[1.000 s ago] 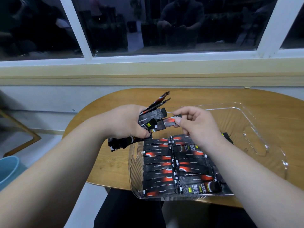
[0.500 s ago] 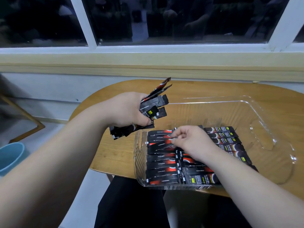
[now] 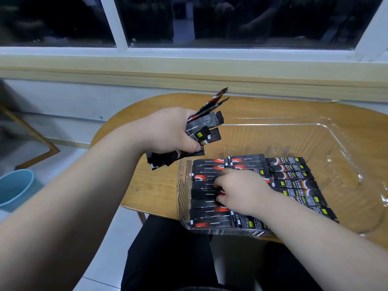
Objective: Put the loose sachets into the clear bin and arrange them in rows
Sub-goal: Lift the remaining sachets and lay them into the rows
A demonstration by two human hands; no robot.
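Note:
A clear plastic bin point(image 3: 344, 164) lies on the round wooden table point(image 3: 151, 190). Black and red sachets fill its near left part in three rows: a left row point(image 3: 204, 211), a middle row point(image 3: 246, 162) and a right row point(image 3: 294, 175). My right hand point(image 3: 241, 190) is down inside the bin, its bent fingertips touching sachets where the left and middle rows meet. It hides part of the middle row. My left hand point(image 3: 168, 131) hovers just left of the bin's far left corner and grips a fanned bundle of loose sachets point(image 3: 206, 124).
The far and right parts of the bin hold no sachets. A blue bucket point(image 3: 14, 185) stands on the floor to the left. A wall and window sill point(image 3: 189, 66) run behind the table. My dark-clothed legs point(image 3: 168, 259) are under the near table edge.
My right hand pulled one sachet from the bundle, carried it down into the bin and now rests lower on the rows. The left hand kept its bundle in place.

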